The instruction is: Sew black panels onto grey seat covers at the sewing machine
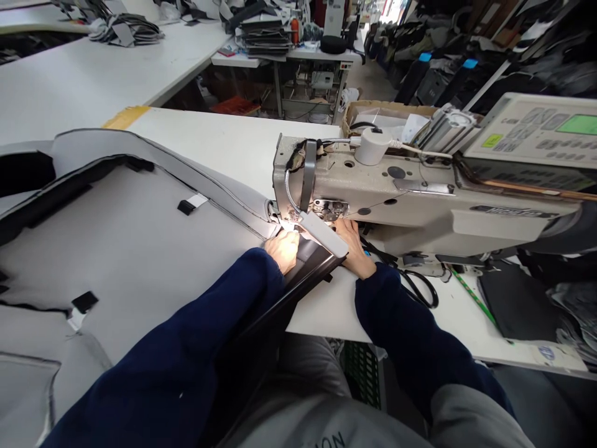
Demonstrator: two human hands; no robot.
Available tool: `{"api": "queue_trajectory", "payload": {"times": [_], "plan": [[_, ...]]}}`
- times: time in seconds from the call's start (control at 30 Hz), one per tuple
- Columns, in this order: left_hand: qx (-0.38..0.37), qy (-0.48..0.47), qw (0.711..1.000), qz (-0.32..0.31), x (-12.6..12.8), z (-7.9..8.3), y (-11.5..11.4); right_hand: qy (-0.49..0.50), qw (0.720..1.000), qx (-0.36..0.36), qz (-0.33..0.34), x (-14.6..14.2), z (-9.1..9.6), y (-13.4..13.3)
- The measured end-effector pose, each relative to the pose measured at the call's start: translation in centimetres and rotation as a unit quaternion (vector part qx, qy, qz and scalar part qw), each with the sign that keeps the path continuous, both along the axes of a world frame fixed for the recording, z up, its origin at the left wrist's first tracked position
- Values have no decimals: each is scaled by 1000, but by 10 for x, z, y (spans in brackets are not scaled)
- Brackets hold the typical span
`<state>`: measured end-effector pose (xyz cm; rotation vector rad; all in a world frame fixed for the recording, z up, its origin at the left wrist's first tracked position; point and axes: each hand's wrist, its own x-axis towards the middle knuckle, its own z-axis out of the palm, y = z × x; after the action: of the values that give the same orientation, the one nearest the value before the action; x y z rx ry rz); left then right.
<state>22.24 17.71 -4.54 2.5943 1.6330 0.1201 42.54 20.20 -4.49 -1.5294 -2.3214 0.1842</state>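
Observation:
A large grey padded fabric cover (140, 242) with black edging and a black outer face spreads over the table and hangs toward my lap. One edge of it runs under the head of a sewing machine (410, 199). Close to the lit needle area, my left hand (282, 250) is closed on the cover's edge, fingers bent. My right hand (352, 247) reaches under the machine arm, right of the needle, against the material; its fingertips are hidden behind the white lamp (323, 234) and the machine. Small black and white tabs (192, 203) stick out of the cover.
Black-handled scissors (420, 287) lie right of my right hand. Farther right are a green striped stick (473, 295) and dark fabric pieces (517, 302). A control panel (536, 130) stands above the machine, with a cardboard box (389, 112) behind. Fabric stacks (265, 37) sit on back tables.

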Motion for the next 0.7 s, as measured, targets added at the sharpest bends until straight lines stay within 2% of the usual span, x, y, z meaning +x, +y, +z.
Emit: {"api": "queue_trajectory", "payload": {"times": [0.07, 0.13, 0.2, 0.27, 0.3, 0.33, 0.37, 0.47, 0.57, 0.63, 0.7], "plan": [[2, -3, 1000, -12, -2, -1, 1, 57, 997, -24, 46, 2, 4, 1], [3, -2, 1000, -14, -3, -2, -1, 145, 972, -109, 152, 4, 12, 3], [15, 1, 1000, -8, -3, -3, -5, 207, 906, -252, 270, 7, 23, 4], [43, 3, 999, -4, -2, -4, -11, 192, 833, -379, 353, 11, 36, 3], [62, 0, 998, -1, -1, -5, -15, 159, 810, -413, 384, 13, 43, 1], [82, -7, 997, 7, -1, -6, -18, 115, 803, -421, 406, 14, 49, -3], [102, -17, 994, 20, -1, -7, -20, 66, 810, -405, 419, 15, 53, -9], [129, -44, 990, 38, -10, -11, -18, -91, 874, -265, 396, 9, 58, -41], [109, -44, 992, -38, -30, -17, -1, -190, 927, -91, 309, -9, 48, -80], [103, -55, 989, -95, -45, -21, 13, -231, 930, 2, 285, -25, 40, -99], [104, -76, 983, -133, -53, -23, 24, -251, 915, 60, 309, -41, 36, -106]]}}
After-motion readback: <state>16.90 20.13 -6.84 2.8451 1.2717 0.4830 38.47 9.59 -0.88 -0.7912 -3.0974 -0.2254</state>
